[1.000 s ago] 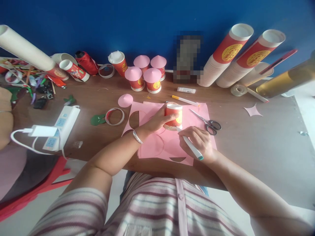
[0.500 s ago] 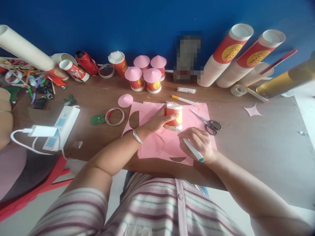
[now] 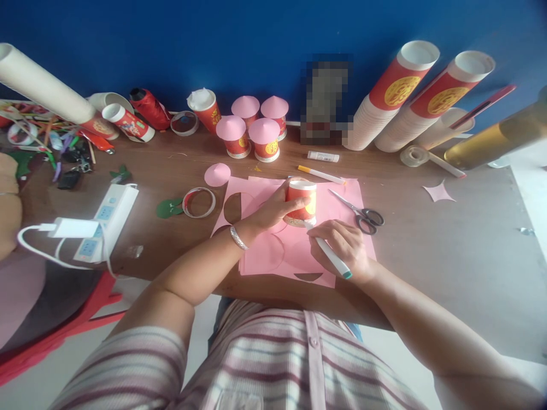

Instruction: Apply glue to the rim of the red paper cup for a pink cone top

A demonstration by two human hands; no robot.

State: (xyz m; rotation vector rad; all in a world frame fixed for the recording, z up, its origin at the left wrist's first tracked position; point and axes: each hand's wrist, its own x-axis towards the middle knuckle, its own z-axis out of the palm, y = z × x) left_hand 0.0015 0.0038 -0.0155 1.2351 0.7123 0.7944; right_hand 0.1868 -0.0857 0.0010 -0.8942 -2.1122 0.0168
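Note:
My left hand (image 3: 284,206) is wrapped around a red paper cup (image 3: 294,212) with a white end facing up and a patterned band at its lower rim. In my right hand (image 3: 342,245) is a white marker (image 3: 333,259) with a green end, its tip at the cup's lower rim. Beneath both hands lie pink paper sheets (image 3: 265,253) with round cut-outs and drawn circles. Scissors (image 3: 363,216) with black handles rest on the sheets to the right. A white and orange marker (image 3: 320,174) lies just beyond the cup.
Several cups with pink cone tops (image 3: 264,132) stand at the back. Tall stacks of paper cups (image 3: 395,94) lean at the back right. A glue stick (image 3: 323,156), tape roll (image 3: 413,156), paper ring (image 3: 199,203) and power strip (image 3: 106,222) lie about. Another person's arm (image 3: 9,205) shows at far left.
The marker in my right hand has shifted very slightly at the cup's lower rim. My left hand and the cup stay in place.

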